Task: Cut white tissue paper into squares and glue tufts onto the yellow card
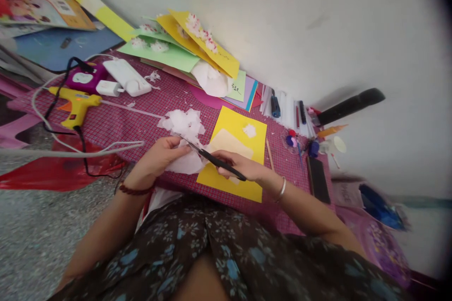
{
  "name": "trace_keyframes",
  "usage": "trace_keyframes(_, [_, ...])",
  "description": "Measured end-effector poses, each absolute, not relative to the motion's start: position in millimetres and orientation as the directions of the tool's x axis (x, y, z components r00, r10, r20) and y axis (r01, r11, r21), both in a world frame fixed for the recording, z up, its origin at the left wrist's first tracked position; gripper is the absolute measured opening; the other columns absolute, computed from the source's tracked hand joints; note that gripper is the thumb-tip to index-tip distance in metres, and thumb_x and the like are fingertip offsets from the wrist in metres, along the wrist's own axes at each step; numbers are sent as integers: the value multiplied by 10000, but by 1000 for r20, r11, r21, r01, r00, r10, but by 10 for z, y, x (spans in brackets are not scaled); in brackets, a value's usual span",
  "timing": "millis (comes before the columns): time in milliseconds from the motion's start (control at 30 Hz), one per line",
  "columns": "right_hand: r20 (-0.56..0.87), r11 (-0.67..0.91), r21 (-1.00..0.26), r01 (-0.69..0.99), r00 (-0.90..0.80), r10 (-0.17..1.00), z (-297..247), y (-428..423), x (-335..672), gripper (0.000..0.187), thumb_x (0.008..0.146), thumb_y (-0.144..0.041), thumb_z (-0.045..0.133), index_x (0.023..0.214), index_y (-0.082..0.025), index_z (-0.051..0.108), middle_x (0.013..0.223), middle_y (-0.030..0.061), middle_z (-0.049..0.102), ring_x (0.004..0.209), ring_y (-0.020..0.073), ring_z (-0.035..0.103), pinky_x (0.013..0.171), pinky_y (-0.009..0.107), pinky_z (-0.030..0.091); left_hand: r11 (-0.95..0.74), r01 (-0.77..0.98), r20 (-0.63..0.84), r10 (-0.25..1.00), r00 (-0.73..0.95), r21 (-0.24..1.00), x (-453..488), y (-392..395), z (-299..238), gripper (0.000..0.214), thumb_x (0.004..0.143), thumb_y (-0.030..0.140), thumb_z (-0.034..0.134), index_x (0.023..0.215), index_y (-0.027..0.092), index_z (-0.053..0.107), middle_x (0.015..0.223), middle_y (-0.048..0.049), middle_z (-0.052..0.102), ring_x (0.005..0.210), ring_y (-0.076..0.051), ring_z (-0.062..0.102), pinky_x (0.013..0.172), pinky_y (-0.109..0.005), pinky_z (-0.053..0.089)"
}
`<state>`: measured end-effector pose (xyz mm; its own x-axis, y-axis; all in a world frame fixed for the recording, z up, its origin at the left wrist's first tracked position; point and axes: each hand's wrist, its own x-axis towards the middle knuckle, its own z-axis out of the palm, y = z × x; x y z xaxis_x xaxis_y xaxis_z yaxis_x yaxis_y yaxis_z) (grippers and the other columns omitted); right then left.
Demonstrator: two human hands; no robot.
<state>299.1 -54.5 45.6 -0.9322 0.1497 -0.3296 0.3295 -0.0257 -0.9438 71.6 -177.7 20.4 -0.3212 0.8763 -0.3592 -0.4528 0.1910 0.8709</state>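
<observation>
Black-handled scissors (219, 162) are gripped in my right hand (235, 163), with their blades pointing left toward my other hand. My left hand (160, 160) has thumb and fingers pinched together at the edge of thin white tissue paper (185, 162). The blades lie across or beside that paper; whether they are cutting cannot be made out. Just behind sits a crumpled heap of white tissue pieces (185, 122). Under my right hand lies a yellow card sheet (252, 188), bearing a cream paper piece (228, 141) and a small white tissue flower (249, 130).
A yellow glue gun (79, 103) and its cables lie at the left, near a white power strip (129, 77). Decorated green and yellow cards (205, 42) lean at the wall. A pencil (270, 154), stapler (275, 106) and dark phone-like slab (318, 179) are on the right.
</observation>
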Motion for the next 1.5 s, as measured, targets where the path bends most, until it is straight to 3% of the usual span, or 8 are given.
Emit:
trace_keyframes(200, [-329,-122,-944,305,-891,314,430,-592,2931,583,844,-696,722,1037,-165,582,713,-53,541,529,68,483,488,210,393,279,-408,-392,892,-226,869,618,-1804,160,290,529,263,954,755,176,795,671,-66,728,545,-204,645,500,-268,500])
trace_keyframes(333, [-292,-97,-956,275,-903,315,410,-539,2880,606,834,-720,720,1032,-168,567,782,-30,550,591,78,505,537,223,431,274,-271,-341,909,-241,923,560,-1909,82,321,500,240,960,778,179,813,723,-62,763,611,-211,663,547,-266,526])
trace_keyframes(500, [-165,-27,-986,163,-962,220,420,-468,2978,664,868,-738,679,1171,-157,567,965,31,564,817,126,550,760,277,500,-56,-532,-238,851,-467,845,619,-1942,243,335,607,275,864,938,267,815,993,-59,814,1007,-320,740,784,-384,627])
trace_keyframes(700, [-165,-29,-986,162,-970,180,383,-509,3273,695,922,-706,638,1331,-157,516,1124,97,608,1062,210,579,987,394,456,-183,-653,-279,796,-537,735,577,-1802,320,327,680,282,814,1006,284,785,1173,-50,796,1374,-359,585,900,-421,631])
trace_keyframes(933, [-271,76,-958,277,-960,75,500,-570,3223,836,887,-756,637,1416,-135,456,1096,101,578,999,217,552,905,397,470,-246,-620,-188,814,-549,745,715,-1722,285,447,680,210,831,1112,309,774,1148,-35,808,1237,-343,686,852,-417,658])
trace_keyframes(1100, [-293,124,-944,306,-949,118,468,-582,3118,858,878,-731,657,1424,-98,463,1054,87,557,920,202,522,848,376,459,-310,-618,-125,821,-557,723,738,-1747,262,474,682,126,820,1123,294,777,1096,-17,824,1120,-274,747,876,-345,658])
trace_keyframes(1333, [-279,103,-947,303,-939,203,468,-621,3086,701,867,-624,722,1343,-138,553,984,49,571,838,170,499,751,332,435,-278,-584,-131,818,-560,763,705,-1769,225,435,675,167,884,1080,288,785,1046,-5,827,1241,-307,690,961,-378,625])
trace_keyframes(1500, [-306,46,-944,327,-919,248,501,-652,3095,660,847,-588,762,1301,-144,584,865,-2,546,720,123,478,642,287,404,-238,-583,-144,834,-532,776,728,-1769,244,448,683,185,885,1113,253,775,967,3,826,1176,-298,714,951,-378,612])
